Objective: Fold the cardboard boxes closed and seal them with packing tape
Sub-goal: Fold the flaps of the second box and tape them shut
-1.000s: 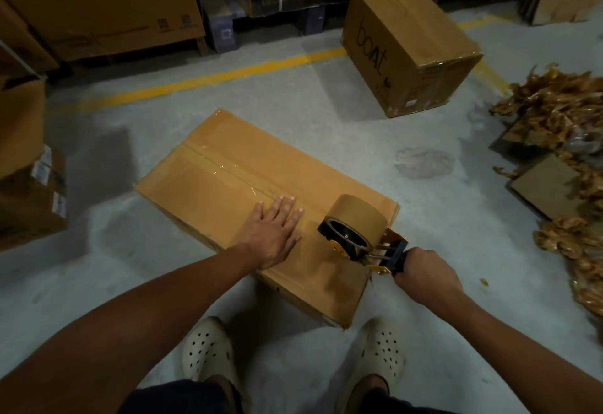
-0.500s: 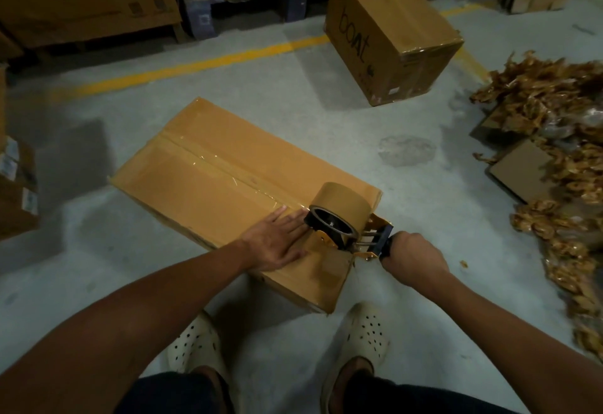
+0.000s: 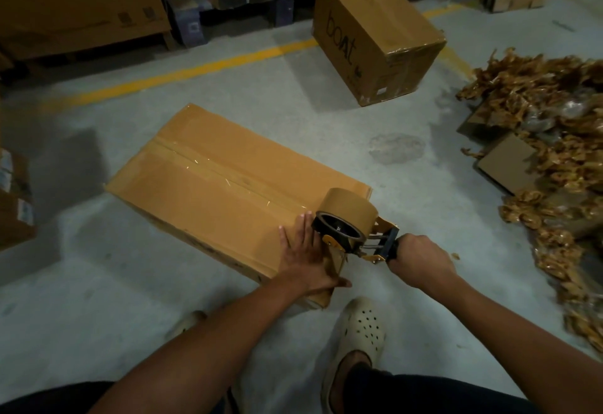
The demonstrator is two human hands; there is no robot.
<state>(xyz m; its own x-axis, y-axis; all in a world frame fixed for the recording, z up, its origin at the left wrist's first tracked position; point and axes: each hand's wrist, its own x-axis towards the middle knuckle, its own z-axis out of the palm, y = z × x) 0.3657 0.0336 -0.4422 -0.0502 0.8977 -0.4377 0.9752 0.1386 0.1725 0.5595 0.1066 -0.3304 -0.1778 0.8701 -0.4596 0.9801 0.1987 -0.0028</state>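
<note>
Left hand (image 3: 305, 260) slid to box (image 3: 212, 185) end, fingers (image 3: 306, 229) flat; right hand (image 3: 421, 257) grips tape dispenser (image 3: 350, 229).

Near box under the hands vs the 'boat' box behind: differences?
The near box lies low and long; the far box stands taller, nearer a cube. The near box shows plain faces; the far box has black lettering on its side. The left hand presses on the near box, the right hand grips the tape dispenser at its end; the far box is untouched. Both: closed brown cardboard.
</note>
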